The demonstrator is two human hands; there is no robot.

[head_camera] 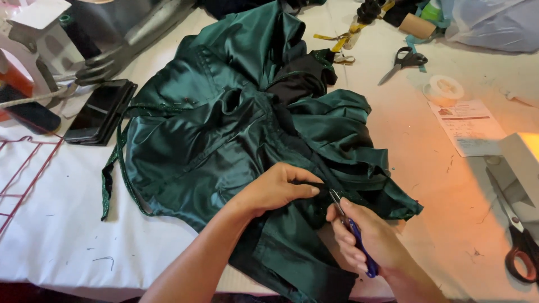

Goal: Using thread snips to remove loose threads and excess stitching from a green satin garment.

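Note:
A dark green satin garment [224, 123] with black lining lies bunched on the white table [50, 224]. My left hand [275, 188] presses and pinches a fold of the fabric near its lower edge. My right hand [368, 238] grips a small blue-handled thread snipper [353, 233], its metal tip touching the seam right beside my left fingertips. Pins stick in the fabric near the upper left of the garment.
A black phone [98, 112] lies left of the garment beside a red wire rack [22, 168]. Black scissors [401, 62], a clear tape roll [443, 88] and a printed paper [469, 126] sit at right. Large red-handled shears [519, 241] lie at the right edge.

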